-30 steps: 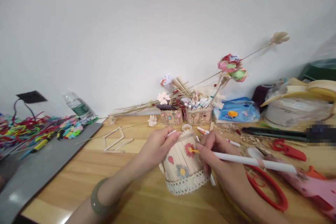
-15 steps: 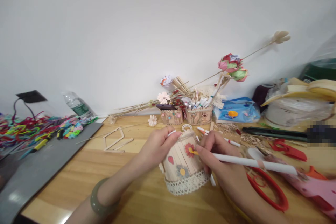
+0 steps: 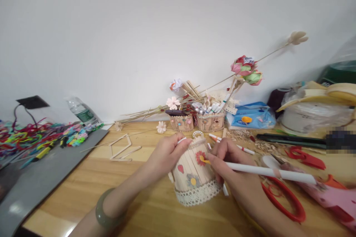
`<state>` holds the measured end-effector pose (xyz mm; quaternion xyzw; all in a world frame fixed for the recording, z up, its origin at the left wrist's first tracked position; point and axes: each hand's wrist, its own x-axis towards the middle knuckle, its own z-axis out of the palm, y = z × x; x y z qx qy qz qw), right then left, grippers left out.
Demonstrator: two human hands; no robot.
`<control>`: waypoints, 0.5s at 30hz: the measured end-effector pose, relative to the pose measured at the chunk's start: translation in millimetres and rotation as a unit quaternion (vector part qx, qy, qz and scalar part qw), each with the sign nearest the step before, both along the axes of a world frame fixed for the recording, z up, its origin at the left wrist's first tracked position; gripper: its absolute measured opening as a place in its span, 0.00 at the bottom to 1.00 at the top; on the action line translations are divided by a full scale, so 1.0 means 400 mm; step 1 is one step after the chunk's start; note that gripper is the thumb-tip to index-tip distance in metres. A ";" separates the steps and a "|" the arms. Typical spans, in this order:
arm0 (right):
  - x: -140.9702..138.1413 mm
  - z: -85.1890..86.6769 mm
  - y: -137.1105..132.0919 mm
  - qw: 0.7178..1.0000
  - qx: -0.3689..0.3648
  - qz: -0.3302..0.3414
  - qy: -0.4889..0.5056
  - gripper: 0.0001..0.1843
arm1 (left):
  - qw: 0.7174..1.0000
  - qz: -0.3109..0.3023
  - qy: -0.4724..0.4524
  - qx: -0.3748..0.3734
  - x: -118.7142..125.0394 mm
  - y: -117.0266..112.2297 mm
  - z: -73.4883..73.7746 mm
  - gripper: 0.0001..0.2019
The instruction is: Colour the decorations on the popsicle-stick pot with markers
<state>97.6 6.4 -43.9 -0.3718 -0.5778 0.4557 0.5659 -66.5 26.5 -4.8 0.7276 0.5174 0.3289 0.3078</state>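
A small wooden-stick pot [image 3: 185, 176] with lace round its lower edge stands tilted in front of me. Red and grey flowers and a pink drop decorate its side. My left hand [image 3: 167, 153] is closed over its upper left rim; a small white piece [image 3: 182, 140], perhaps a pen cap, shows by the thumb. My right hand [image 3: 232, 164] is closed round a white marker pen [image 3: 264, 171]. The pen's orange-yellow tip touches the yellow centre of the red flower [image 3: 199, 157], and the lower fingers rest against the pot's right side.
Red-handled scissors [image 3: 294, 207] and a pink glue gun [image 3: 325, 196] lie at the right. Two decorated baskets [image 3: 210, 123] with pens and sticks stand against the wall beside a blue packet [image 3: 250, 116]. Craft sticks [image 3: 121, 150] and colourful pipe cleaners [image 3: 27, 139] lie at left.
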 end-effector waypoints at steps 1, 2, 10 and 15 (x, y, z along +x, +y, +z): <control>0.000 0.001 0.000 1.000 -0.001 -0.002 -0.001 0.16 | 1.000 0.000 0.000 -0.001 0.000 0.001 -0.002 0.17; -0.001 0.002 0.000 1.000 -0.002 -0.004 -0.001 0.16 | 1.000 0.000 0.000 -0.001 -0.001 0.002 -0.003 0.17; -0.002 0.005 0.002 1.000 0.000 -0.010 -0.002 0.16 | 1.000 0.002 0.003 0.001 0.000 0.001 0.000 0.17; -0.003 0.001 0.003 1.000 -0.011 -0.002 0.010 0.15 | 1.000 0.004 0.006 -0.001 0.001 -0.001 0.004 0.16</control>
